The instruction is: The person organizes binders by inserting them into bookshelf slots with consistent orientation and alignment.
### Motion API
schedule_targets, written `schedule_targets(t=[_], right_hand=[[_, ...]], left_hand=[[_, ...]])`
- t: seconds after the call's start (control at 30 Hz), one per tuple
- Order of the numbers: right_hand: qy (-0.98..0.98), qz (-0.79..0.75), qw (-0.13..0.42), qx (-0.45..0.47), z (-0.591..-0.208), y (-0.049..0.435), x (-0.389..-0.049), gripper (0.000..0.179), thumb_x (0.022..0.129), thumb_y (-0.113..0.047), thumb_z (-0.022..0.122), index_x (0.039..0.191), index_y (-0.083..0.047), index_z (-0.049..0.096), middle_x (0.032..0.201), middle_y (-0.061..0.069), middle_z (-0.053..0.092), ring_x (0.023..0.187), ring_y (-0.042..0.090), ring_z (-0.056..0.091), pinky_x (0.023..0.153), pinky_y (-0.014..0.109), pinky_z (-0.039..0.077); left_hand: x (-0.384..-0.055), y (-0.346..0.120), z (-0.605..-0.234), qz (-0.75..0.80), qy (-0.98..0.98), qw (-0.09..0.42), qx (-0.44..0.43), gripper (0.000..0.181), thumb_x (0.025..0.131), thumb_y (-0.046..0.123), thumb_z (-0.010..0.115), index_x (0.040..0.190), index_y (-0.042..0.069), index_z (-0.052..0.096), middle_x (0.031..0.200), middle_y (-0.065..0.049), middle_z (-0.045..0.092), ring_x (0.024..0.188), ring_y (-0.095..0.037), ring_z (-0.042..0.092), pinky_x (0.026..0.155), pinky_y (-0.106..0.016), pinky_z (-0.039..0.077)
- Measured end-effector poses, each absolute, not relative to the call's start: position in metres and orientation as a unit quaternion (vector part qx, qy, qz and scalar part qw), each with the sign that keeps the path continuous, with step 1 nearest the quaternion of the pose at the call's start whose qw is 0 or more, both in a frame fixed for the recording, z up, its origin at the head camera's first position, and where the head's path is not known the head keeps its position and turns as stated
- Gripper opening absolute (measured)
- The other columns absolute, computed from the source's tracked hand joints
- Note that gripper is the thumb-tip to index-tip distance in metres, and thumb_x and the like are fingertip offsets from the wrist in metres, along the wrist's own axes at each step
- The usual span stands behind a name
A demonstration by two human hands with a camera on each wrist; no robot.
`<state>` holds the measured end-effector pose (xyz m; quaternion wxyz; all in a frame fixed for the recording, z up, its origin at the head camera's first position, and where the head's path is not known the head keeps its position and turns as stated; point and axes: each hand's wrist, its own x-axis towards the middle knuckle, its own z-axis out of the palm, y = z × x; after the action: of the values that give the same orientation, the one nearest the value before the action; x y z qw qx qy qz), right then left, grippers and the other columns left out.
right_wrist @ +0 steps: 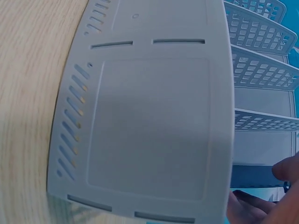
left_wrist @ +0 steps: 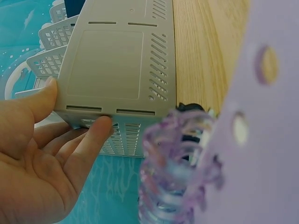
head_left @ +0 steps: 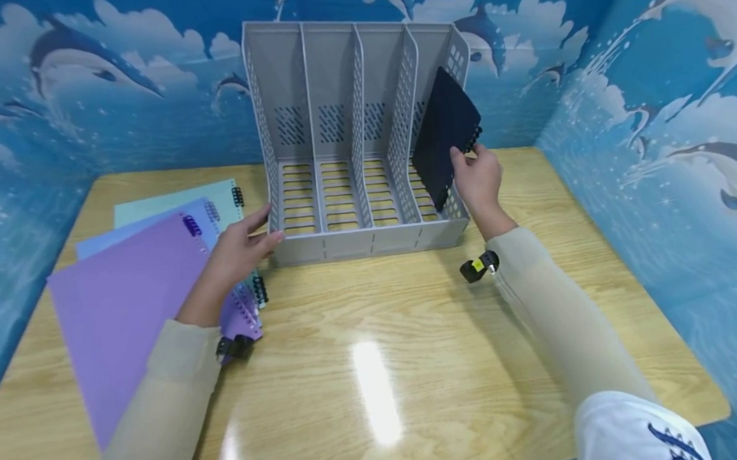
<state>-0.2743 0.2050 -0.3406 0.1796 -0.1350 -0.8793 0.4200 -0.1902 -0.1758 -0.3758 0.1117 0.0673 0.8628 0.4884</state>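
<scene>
At the rightmost compartment of the gray organizer, the right hand pinched the black notebook by its ring-bound edge, the notebook tilted with its lower end inside. The right forearm slanted inward from the near right. Opposite, the left hand gripped the organizer's left front corner between thumb and fingers, its forearm crossing above the purple notebook. Wooden tabletop stretched from the organizer's front edge toward the person; more wood lay between its right side and the table's right edge.
</scene>
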Motion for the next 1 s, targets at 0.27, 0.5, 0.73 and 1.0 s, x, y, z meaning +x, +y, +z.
schedule_targets(t=[0.27, 0.5, 0.73, 1.0], right_hand=[[-0.872, 0.440, 0.174, -0.126, -0.3374, 0.2025, -0.2734, 0.050, 0.101, -0.030, 0.051, 0.142, -0.002, 0.047, 0.127, 0.018, 0.062, 0.093, 0.028, 0.071, 0.072, 0.027, 0.059], [-0.881, 0.422, 0.171, -0.126, -0.3370, 0.2028, -0.2739, 0.045, 0.102, -0.030, 0.049, 0.141, -0.007, 0.050, 0.118, 0.015, 0.068, 0.072, 0.014, 0.067, 0.067, 0.026, 0.056], [-0.881, 0.423, 0.171, -0.127, -0.3388, 0.2017, -0.2777, 0.044, 0.102, -0.031, 0.049, 0.139, -0.006, 0.052, 0.117, 0.015, 0.068, 0.068, 0.009, 0.063, 0.068, 0.027, 0.056], [-0.876, 0.432, 0.175, -0.125, -0.3385, 0.2006, -0.2815, 0.042, 0.101, -0.032, 0.052, 0.133, -0.006, 0.057, 0.115, 0.015, 0.068, 0.061, 0.003, 0.057, 0.064, 0.021, 0.053]], left_hand=[[-0.1908, -0.1760, -0.3749, 0.478, 0.869, 0.115, 0.060, 0.068, 0.101, 0.031, 0.052, 0.156, 0.017, 0.017, 0.159, -0.013, 0.020, 0.128, -0.037, 0.049, 0.096, -0.044, 0.050], [-0.1909, -0.1758, -0.3751, 0.483, 0.866, 0.118, 0.064, 0.067, 0.101, 0.028, 0.053, 0.156, 0.018, 0.016, 0.160, -0.011, 0.019, 0.128, -0.035, 0.050, 0.097, -0.044, 0.050], [-0.1907, -0.1768, -0.3751, 0.486, 0.863, 0.123, 0.062, 0.068, 0.100, 0.032, 0.053, 0.156, 0.021, 0.015, 0.160, -0.008, 0.017, 0.129, -0.034, 0.049, 0.098, -0.044, 0.049], [-0.1908, -0.1765, -0.3763, 0.489, 0.862, 0.117, 0.057, 0.069, 0.100, 0.034, 0.054, 0.156, 0.021, 0.017, 0.160, -0.006, 0.019, 0.128, -0.033, 0.050, 0.098, -0.043, 0.049]])
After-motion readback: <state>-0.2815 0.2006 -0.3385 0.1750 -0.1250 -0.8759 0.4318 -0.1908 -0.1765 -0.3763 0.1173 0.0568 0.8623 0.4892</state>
